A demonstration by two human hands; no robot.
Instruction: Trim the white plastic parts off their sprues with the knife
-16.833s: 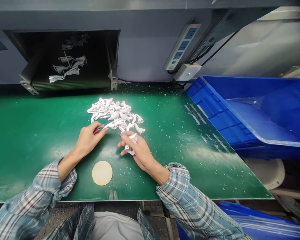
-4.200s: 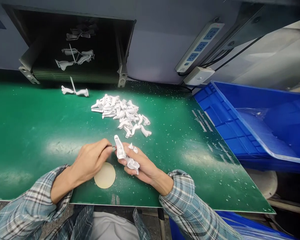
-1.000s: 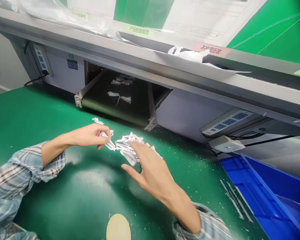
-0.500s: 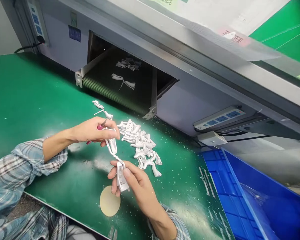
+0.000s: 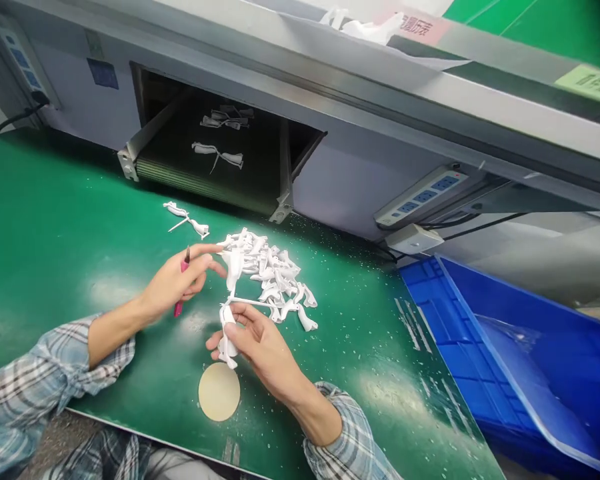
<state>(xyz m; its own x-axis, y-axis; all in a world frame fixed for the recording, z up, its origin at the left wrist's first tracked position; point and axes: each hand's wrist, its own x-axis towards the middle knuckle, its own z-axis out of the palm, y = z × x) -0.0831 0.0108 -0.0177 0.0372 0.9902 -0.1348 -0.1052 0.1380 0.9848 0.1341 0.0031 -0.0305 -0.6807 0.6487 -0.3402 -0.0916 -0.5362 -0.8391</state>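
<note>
My right hand (image 5: 260, 340) pinches the lower half of a white moulded plastic part (image 5: 229, 327), two shaped pieces joined by a thin runner. Its upper piece points away from me, and the runner's stem sticks out to the right. Tucked in my left hand (image 5: 177, 283) is a small pink-handled tool (image 5: 179, 307) with a dark pointed tip; its exact kind is unclear. My left index finger reaches to the part's upper end, seemingly at its edge. Behind the part lies a heap of loose white pieces (image 5: 285, 273). Another joined pair (image 5: 187, 220) rests left of the heap.
A pale round disc (image 5: 219, 392) lies on the green table (image 5: 370, 347) near me. More white parts (image 5: 217, 155) sit on a dark conveyor belt (image 5: 180, 177) in the wall opening. A blue bin (image 5: 460, 360) stands at the right, below a power strip (image 5: 420, 197).
The white part has been turned over in my right hand, and its stem now points right. My left fingers have loosened from around its upper piece. The view has shifted slightly.
</note>
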